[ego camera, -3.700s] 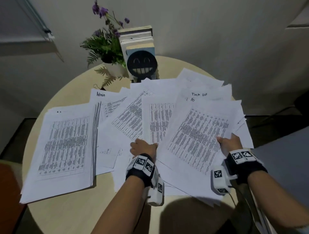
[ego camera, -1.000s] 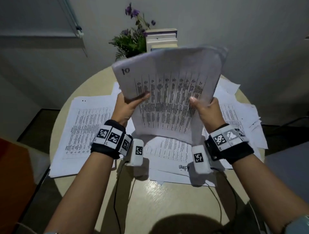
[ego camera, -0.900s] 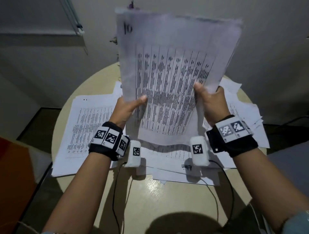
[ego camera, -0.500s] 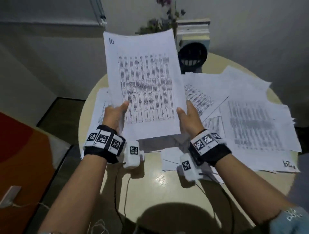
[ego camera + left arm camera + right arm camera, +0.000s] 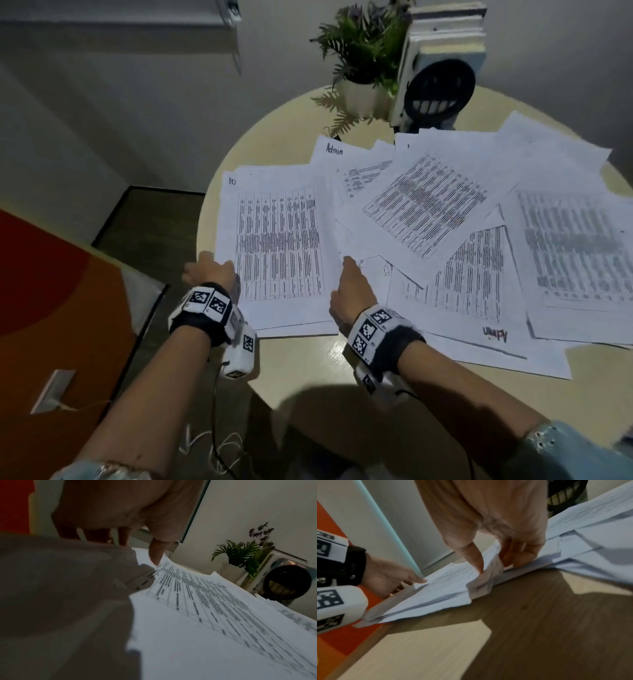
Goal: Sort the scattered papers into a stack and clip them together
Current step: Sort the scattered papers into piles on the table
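Head view, we see stack (image 5: 279,240) flat at bench (image 5: 308,363) left edge, left hand (image 5: 209,270) fingers grasping its left edge, right hand (image 5: 349,291) fingers pinching its right edge, loose papers (image 5: 479,240) spread to the right.

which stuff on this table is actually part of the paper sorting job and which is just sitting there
Part of the job:
- stack marked "10", held at its edges by the left hand and right hand
- scattered papers, still spread across the round table

Just sitting there:
- potted plant
- row of books
- black smiley bookend
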A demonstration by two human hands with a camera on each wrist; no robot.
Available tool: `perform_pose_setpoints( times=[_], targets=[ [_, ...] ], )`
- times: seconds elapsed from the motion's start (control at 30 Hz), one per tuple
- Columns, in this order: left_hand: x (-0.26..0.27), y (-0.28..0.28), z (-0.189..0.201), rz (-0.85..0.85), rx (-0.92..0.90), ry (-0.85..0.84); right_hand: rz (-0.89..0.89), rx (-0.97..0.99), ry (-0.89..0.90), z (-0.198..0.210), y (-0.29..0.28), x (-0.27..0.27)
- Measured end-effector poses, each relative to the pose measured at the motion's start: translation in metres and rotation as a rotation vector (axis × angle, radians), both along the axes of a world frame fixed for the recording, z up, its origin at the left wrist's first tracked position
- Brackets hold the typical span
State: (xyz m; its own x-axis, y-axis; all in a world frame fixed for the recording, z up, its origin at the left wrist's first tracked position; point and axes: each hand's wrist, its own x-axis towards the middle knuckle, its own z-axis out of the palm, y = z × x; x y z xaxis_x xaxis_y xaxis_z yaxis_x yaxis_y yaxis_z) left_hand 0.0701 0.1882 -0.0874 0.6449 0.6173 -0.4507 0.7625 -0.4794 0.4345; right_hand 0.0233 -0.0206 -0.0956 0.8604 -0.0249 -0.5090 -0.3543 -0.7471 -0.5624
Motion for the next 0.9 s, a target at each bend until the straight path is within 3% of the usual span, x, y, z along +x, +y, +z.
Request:
perform_pose_setpoints(
  times=[0.1,0.3,0.37,0.43,0.57,0.7,0.83,0.9],
  targets=[
    [-0.006,-0.01,-0.001,-0.031,-0.012,0.058,0.026,-0.165,-0.036,-0.005,0.009,-0.008],
    [-0.002,-0.028,-0.007,-0.01,-0.021,0.028,0.087,-0.127,0.022,-0.002,0.01,-0.008],
    [0.002,-0.035,0.001,-0.025,0.098,0.01,0.015,-0.125,-0.068,0.004,-0.011,0.001],
    [0.011,-0.048,0.009,-0.089,0.117,-0.127,-0.197,-0.141,-0.165,0.011,-0.04,0.012],
    [0.024,-0.098,0.019,-0.272,-0.279,-0.358,-0.721,-0.07,-0.061,0.016,-0.109,0.029],
    [0.025,-0.152,-0.004,-0.2,-0.728,-0.205,-0.971,0.239,-0.035,-0.003,-0.148,0.037],
    [0.03,-0.193,-0.029,-0.171,-0.97,-0.02,-0.819,0.381,0.002,-0.015,-0.158,0.038],
    [0.034,-0.208,-0.03,-0.149,-0.951,-0.004,-0.648,0.365,0.027,-0.011,-0.162,0.039]
  ],
)
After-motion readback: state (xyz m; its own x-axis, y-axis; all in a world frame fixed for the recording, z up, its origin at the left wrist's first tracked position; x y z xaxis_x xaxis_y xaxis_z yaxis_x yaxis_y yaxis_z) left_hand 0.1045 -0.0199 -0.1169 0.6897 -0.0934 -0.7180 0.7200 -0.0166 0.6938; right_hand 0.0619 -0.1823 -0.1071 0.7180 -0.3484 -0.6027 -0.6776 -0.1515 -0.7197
